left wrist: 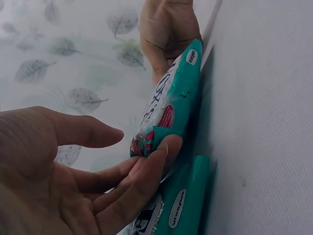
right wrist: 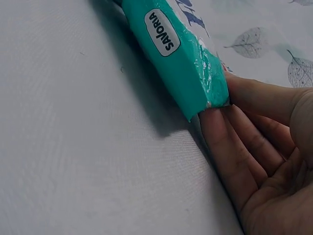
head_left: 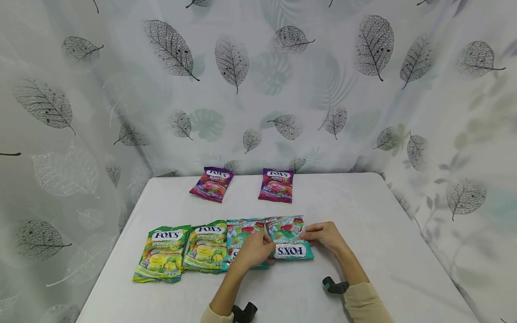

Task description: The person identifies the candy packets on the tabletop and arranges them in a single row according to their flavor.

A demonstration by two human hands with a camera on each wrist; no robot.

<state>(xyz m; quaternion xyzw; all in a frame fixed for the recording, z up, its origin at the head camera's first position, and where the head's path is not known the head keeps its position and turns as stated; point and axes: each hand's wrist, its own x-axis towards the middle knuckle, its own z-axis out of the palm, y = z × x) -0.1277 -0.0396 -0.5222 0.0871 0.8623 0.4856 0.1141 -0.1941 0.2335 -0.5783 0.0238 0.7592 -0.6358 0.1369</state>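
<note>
Teal packet (head_left: 290, 240), between left grip (head_left: 254, 250) and right grip (head_left: 327, 235)

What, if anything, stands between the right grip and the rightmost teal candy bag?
Nothing visible does: the right grip has the right end of the rightmost teal candy bag between thumb and fingers. The left grip touches the bag's opposite end, so it is not in between.

a pale leaf-printed curtain (head_left: 258, 103) backs a white table (head_left: 343, 197); two purple plastic bags (head_left: 212, 185) (head_left: 276, 185) lie near its far edge, two yellow-green plastic bags (head_left: 163, 255) (head_left: 206, 246) toward its left.
</note>
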